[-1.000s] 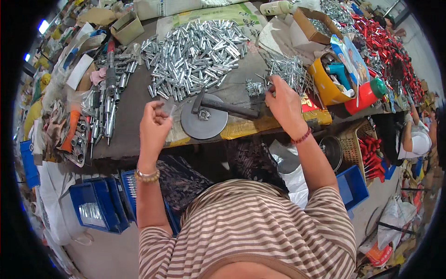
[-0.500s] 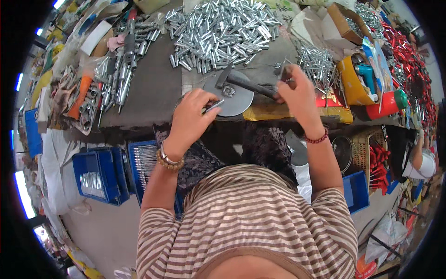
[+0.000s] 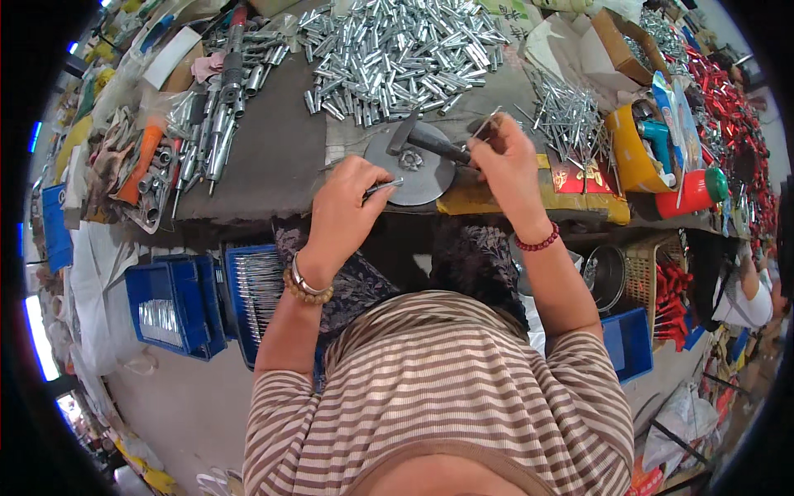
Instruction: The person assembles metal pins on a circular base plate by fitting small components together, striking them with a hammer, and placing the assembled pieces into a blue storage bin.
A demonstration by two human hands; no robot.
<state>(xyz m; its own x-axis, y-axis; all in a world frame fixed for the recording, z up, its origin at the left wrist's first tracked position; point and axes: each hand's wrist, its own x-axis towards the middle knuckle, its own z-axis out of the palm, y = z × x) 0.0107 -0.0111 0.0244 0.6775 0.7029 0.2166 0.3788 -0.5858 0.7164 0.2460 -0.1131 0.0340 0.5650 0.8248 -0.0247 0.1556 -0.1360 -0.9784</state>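
The left hand (image 3: 346,202) is closed with thumb and fingers pinching 1 short silver tube (image 3: 382,188), over the near-left edge of a round grey disc (image 3: 430,178). The right hand (image 3: 511,165) pinches 1 thin metal pin (image 3: 490,121) at its fingertips; whether it also grips the handle of the hammer (image 3: 438,143) lying between the 2 hands, I cannot tell. A heap of silver tubes (image 3: 405,62) spreads beyond both hands, and loose pins (image 3: 566,116) lie right of the right hand.
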